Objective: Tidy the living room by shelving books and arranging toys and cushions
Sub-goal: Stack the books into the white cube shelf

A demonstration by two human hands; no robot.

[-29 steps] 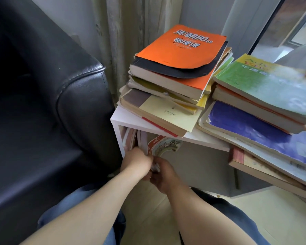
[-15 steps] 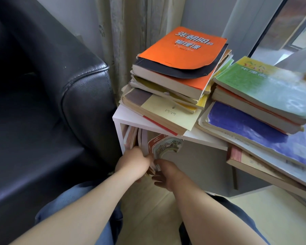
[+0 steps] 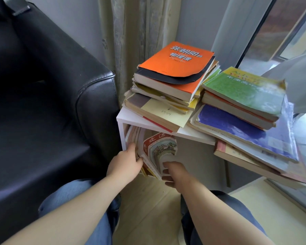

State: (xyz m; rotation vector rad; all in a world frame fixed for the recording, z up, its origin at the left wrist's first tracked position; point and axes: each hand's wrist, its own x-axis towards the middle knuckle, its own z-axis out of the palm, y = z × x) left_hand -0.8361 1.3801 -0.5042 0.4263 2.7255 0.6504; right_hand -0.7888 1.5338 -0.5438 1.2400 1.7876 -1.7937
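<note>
Our right hand [image 3: 177,175] grips the red book [image 3: 159,149], a soft paperback bowed into an arch, with fingers [image 3: 166,166] curled round its lower edge; the book stands partly inside the white shelf [image 3: 129,117], its top just under the thin flat top board; our left hand [image 3: 124,163] presses fairly straight fingers [image 3: 131,147] against the upright books [image 3: 133,137], worn paperbacks leaning at the cubby's left wall, just beside the red book; right of the red book the cubby is open room; on the shelf top lie two slanting piles of dog-eared paperbacks; the orange book [image 3: 175,62], its cover corner curled up, tops the left pile; the green book [image 3: 244,87] lies above the purple book [image 3: 237,128] on the right pile, whose lowest books overhang the board's right edge; a black leather sofa [image 3: 51,103] with a stitched arm stands close against the shelf's left side; a pale curtain [image 3: 131,32] hangs behind; pale wood floor [image 3: 145,200] lies below the hands.
</note>
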